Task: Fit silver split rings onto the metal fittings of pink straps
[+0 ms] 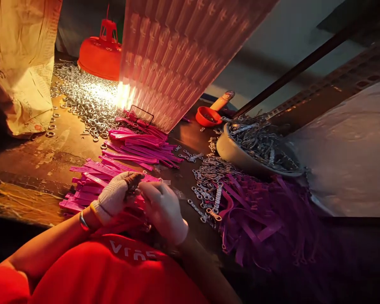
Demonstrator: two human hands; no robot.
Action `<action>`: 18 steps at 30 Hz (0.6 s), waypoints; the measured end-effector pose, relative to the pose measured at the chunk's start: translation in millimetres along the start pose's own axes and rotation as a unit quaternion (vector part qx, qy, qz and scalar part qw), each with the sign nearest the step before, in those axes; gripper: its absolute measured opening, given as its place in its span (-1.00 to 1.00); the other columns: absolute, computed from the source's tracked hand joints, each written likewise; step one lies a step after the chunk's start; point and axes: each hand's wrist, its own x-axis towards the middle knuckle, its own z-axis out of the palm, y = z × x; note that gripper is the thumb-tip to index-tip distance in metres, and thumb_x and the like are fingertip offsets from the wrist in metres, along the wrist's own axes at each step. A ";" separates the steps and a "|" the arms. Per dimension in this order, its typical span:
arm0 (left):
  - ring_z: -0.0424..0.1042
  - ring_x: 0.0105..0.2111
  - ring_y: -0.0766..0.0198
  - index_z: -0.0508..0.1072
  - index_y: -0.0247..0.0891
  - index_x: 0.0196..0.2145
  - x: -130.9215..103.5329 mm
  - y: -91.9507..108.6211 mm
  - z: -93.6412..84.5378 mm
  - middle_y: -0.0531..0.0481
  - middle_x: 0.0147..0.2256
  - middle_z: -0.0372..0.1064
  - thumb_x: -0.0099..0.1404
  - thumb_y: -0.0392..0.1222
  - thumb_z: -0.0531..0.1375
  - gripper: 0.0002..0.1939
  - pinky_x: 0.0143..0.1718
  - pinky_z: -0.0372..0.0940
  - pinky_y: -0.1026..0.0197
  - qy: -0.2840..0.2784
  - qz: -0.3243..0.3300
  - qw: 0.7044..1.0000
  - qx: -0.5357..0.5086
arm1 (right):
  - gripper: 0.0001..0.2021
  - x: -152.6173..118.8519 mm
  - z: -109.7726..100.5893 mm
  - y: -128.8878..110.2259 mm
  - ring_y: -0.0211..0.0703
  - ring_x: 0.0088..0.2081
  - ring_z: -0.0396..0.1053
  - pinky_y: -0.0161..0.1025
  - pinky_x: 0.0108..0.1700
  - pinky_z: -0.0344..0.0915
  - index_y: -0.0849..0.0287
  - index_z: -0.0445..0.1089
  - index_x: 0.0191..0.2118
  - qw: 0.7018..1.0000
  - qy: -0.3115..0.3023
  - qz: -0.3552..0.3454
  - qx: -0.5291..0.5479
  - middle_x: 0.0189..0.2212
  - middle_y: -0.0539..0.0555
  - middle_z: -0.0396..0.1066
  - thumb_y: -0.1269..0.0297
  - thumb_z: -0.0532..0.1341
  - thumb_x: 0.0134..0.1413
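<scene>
My left hand (112, 197), in a pale knit glove with dark fingertips, is closed in front of my chest. Facing it, my right hand (165, 211) has a light covering, and its fingers are pinched together close to the left fingertips. Whatever lies between the fingers is too small and too hidden to name. Beneath and beside the left hand is a pile of magenta straps (90, 181). A second bundle of magenta straps (139, 145) lies just beyond both hands. Small metal links (205, 181) are scattered to the right of my right hand.
Metal rings (91, 101) lie heaped under a red lamp (99, 57). Behind the straps stands a translucent corrugated sheet (177, 55). On the right are a bowl (237, 147) of metal pieces, a small red cup (209, 117) and purple straps (266, 219). A paper sack (25, 71) stands left.
</scene>
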 end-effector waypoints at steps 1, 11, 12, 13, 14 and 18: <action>0.11 -0.59 0.43 0.43 -0.29 -0.35 -5.2 4.2 -3.7 0.11 -0.55 0.21 0.24 0.00 0.29 -0.72 -0.60 0.06 0.37 -0.010 0.017 0.999 0.038 | -0.82 -2.0 -1.0 3.5 -0.17 -0.29 0.39 -0.25 -0.23 0.25 0.08 0.47 -0.13 0.998 0.036 0.025 0.037 -0.31 0.05 0.50 0.40 0.13 0.28; 0.11 -0.56 0.43 0.31 -0.28 -0.39 -24.4 23.6 -11.0 0.11 -0.53 0.18 0.37 0.05 0.18 -0.66 -0.55 0.04 0.35 -0.107 0.026 0.982 0.152 | -0.67 0.8 -2.3 -4.5 -0.14 -0.11 0.47 -0.22 -0.04 0.36 0.12 0.39 0.10 0.940 0.012 0.228 0.252 -0.10 0.06 0.53 0.24 0.20 0.24; 0.11 -0.56 0.42 0.30 -0.27 -0.36 -24.8 20.1 -10.4 0.12 -0.53 0.18 0.38 0.04 0.17 -0.68 -0.55 0.05 0.35 -0.103 0.019 0.987 0.123 | -0.68 -1.0 0.9 -5.3 -0.13 -0.10 0.46 -0.21 -0.02 0.35 0.11 0.40 0.09 0.945 0.008 0.221 0.241 -0.10 0.07 0.53 0.24 0.17 0.26; 0.12 -0.56 0.42 0.31 -0.26 -0.33 -25.0 16.3 -10.5 0.12 -0.52 0.19 0.38 0.03 0.17 -0.71 -0.54 0.07 0.35 -0.101 0.020 0.989 0.105 | -0.72 -3.2 4.3 -5.6 -0.13 -0.10 0.47 -0.22 -0.03 0.35 0.11 0.42 0.06 0.950 0.001 0.211 0.231 -0.11 0.07 0.54 0.25 0.15 0.28; 0.14 -0.55 0.41 0.32 -0.25 -0.30 -24.6 12.7 -11.4 0.11 -0.50 0.21 0.38 0.00 0.17 -0.75 -0.53 0.09 0.35 -0.099 0.028 0.989 0.104 | -0.75 -5.7 7.5 -5.4 -0.13 -0.12 0.47 -0.22 -0.05 0.35 0.11 0.44 0.01 0.955 -0.003 0.200 0.220 -0.14 0.06 0.55 0.27 0.12 0.30; 0.27 -0.42 0.33 0.40 -0.28 -0.29 -19.7 7.3 -20.0 0.02 -0.40 0.37 0.27 -0.18 0.23 -0.88 -0.37 0.25 0.28 -0.085 0.114 0.953 0.269 | -0.79 -12.4 12.9 -0.4 -0.11 -0.18 0.48 -0.23 -0.12 0.32 0.13 0.46 -0.06 0.978 0.012 0.156 0.140 -0.20 0.08 0.55 0.36 0.11 0.29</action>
